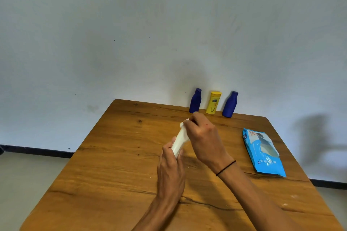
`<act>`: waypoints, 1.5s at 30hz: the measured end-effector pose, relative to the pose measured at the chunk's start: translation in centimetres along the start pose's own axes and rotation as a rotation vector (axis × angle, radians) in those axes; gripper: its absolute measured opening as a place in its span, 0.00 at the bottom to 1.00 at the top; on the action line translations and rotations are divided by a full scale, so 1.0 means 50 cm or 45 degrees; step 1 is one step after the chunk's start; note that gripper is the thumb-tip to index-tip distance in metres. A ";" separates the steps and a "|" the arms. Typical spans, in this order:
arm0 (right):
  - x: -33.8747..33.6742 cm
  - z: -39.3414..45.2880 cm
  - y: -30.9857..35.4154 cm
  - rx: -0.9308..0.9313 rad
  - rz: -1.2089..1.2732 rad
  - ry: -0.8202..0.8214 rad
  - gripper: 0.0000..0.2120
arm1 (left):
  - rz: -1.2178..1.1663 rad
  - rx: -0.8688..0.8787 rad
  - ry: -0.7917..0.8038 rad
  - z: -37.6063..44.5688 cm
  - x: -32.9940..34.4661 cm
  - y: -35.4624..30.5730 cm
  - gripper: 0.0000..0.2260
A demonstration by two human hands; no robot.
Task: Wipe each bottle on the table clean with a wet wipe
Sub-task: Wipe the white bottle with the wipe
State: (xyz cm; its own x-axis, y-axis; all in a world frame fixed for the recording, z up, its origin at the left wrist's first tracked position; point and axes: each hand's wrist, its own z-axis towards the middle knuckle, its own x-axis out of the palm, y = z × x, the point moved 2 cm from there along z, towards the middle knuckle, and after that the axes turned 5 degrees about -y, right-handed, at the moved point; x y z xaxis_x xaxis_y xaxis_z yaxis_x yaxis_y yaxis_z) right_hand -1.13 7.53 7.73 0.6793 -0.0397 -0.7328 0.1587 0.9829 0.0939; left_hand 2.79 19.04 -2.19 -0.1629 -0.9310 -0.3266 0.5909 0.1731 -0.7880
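Two hands engaged: left hand [170,165] grips white bottle [179,141] base; right hand [201,133] clutches wipe [183,123] at top. Recommend rotating bottle.

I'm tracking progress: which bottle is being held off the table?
The white bottle, gripped by the left hand and right hand; the two blue and one yellow stand by the wall.

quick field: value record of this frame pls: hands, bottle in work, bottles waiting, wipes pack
left hand: grips the lower end of the white bottle
right hand: closed over the bottle's top end, white wipe showing at its fingers
white bottle: tilted, held above the table
waiting bottles: left blue bottle, yellow bottle, right blue bottle, upright in a row at the far edge by the wall
wipes pack: blue, lying flat to the right of the hands
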 end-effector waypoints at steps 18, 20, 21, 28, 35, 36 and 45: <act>-0.006 0.003 -0.031 0.033 0.149 -0.080 0.17 | -0.347 -0.262 0.092 0.007 -0.005 -0.017 0.13; -0.005 -0.006 -0.013 -0.069 0.176 -0.040 0.19 | -0.536 -0.395 0.148 0.017 -0.007 -0.025 0.14; -0.005 -0.016 -0.003 -0.120 0.216 -0.020 0.20 | -0.620 -0.437 0.178 0.021 -0.009 -0.028 0.15; -0.004 -0.050 -0.003 -0.194 0.218 -0.017 0.17 | -0.986 -0.633 0.285 0.024 -0.006 -0.036 0.14; -0.004 -0.009 -0.026 -0.043 0.116 -0.164 0.21 | -1.192 -0.801 0.288 0.029 -0.003 -0.043 0.15; -0.003 -0.016 -0.016 -0.089 0.141 -0.147 0.19 | -1.221 -0.816 0.268 0.030 -0.004 -0.041 0.16; 0.013 -0.098 0.002 -0.179 0.342 0.003 0.09 | -1.515 -1.093 0.127 0.021 -0.020 -0.037 0.26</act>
State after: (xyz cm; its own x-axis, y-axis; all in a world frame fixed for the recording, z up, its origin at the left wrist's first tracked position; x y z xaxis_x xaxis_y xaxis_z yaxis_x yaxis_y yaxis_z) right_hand -4.22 8.48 3.96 0.6816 0.2253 -0.6962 -0.1273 0.9734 0.1904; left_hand 2.69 19.31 0.12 -0.2804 -0.6391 0.7162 -0.5615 -0.4959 -0.6624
